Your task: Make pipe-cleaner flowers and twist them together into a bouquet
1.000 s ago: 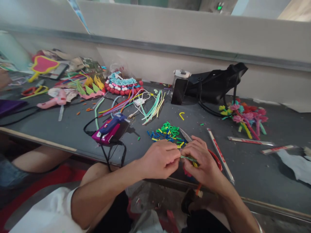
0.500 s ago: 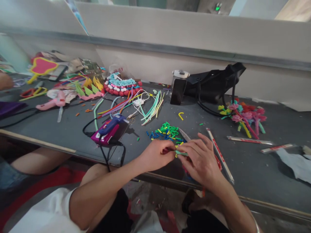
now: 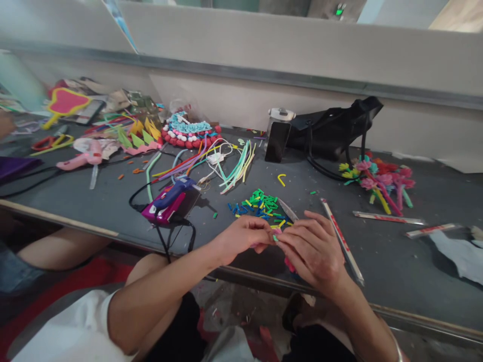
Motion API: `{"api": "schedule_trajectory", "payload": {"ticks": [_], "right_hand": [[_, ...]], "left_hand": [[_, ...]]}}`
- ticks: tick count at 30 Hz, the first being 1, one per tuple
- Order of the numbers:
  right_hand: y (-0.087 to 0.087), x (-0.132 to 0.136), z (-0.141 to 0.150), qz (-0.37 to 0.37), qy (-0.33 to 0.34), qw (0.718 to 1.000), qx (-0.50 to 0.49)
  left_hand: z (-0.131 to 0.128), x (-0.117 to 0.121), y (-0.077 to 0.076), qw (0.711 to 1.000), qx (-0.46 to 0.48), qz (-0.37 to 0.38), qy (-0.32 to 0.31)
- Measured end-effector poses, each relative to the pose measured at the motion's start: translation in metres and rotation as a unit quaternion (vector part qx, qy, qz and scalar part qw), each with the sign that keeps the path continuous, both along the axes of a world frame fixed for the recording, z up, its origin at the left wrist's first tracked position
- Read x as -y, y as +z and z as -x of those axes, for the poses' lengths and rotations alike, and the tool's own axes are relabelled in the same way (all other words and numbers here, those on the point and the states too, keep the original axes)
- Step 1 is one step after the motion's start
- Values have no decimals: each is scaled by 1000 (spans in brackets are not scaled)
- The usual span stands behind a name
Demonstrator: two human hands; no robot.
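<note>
My left hand (image 3: 251,237) has its thumb and fingers pinched on a small pink and green piece (image 3: 275,238), mostly hidden by fingertips. From the other side, the thumb and fingertips of my right hand (image 3: 315,245) close on this same piece. Just beyond the hands lies a heap of short cut green, blue and yellow pieces (image 3: 266,202). A scissor blade (image 3: 287,209) points out past my right fingers; its handles are hidden. Under my right palm shows something bright pink (image 3: 290,265), too covered to make out.
Left of the heap, a blue glue gun (image 3: 175,193) rests on a magenta box (image 3: 158,213), with black cables. Long coloured strips (image 3: 237,168) lie behind. Further back are a bottle with a phone (image 3: 277,143) and a black bag (image 3: 335,128). Fuzzy flowers (image 3: 383,178) and a long wrapped packet (image 3: 341,241) are right.
The light green strip between my hands shows less; a pink bit and a small green tip now show there. My left fingers have rolled slightly, and both hands stay nearly in place.
</note>
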State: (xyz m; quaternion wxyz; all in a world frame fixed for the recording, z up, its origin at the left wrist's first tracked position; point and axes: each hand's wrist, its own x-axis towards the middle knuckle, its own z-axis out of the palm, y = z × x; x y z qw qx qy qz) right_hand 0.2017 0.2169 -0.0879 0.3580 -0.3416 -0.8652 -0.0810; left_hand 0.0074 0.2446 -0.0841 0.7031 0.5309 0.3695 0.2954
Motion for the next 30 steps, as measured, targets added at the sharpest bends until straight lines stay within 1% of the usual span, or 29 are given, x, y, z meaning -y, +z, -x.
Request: {"api": "schedule_trajectory", "payload": {"ticks": [3,7,9,11,13,14,15,16,17,19,21,22,24,25,26,28,29,30], "right_hand": [[-4,-1,1,30,-11,999,-37],[-8,-1,3,128,-3,987,-95],[-7,0,3,175,-1,978,-111],[-5,2,3,216,-2,969,-120],[-2,2,1,259,3,958,-128],[-2,2,0,277,7,952,-132],[-2,1,-1,291,10,947,-136],[-3,0,-2,297,12,945,-139],[-4,-1,-3,293,13,946,-141],[-8,-4,-4,259,8,956,-133],[-11,-6,-4,217,-2,970,-114],[-12,-6,-4,199,-8,974,-104],[-13,-6,-4,176,-15,980,-87],[-13,-6,-4,169,-16,982,-82],[-13,-6,-4,164,-17,983,-80],[-13,-5,-5,162,-16,984,-79],[-13,-5,-5,164,-14,983,-80],[-13,-4,-6,167,-12,983,-81]], "left_hand": [[-2,3,1,999,-8,-25,18],[-5,9,-2,995,-51,-89,23],[-6,12,-4,987,-75,-140,21],[-6,14,-5,968,-98,-228,24],[-5,15,-5,934,-115,-336,25],[-5,15,-5,919,-120,-375,25],[-5,14,-5,913,-122,-389,26],[-5,14,-5,918,-122,-376,26],[-5,14,-5,932,-118,-341,28],[-6,13,-6,963,-104,-246,34],[-6,12,-8,978,-89,-185,40],[-6,12,-8,980,-85,-176,44],[-6,12,-8,975,-90,-196,53],[-6,12,-8,968,-98,-224,57],[-5,12,-8,956,-110,-266,62],[-4,11,-9,918,-143,-363,66],[-4,11,-10,900,-160,-400,64],[-4,10,-11,889,-173,-420,57]]}}
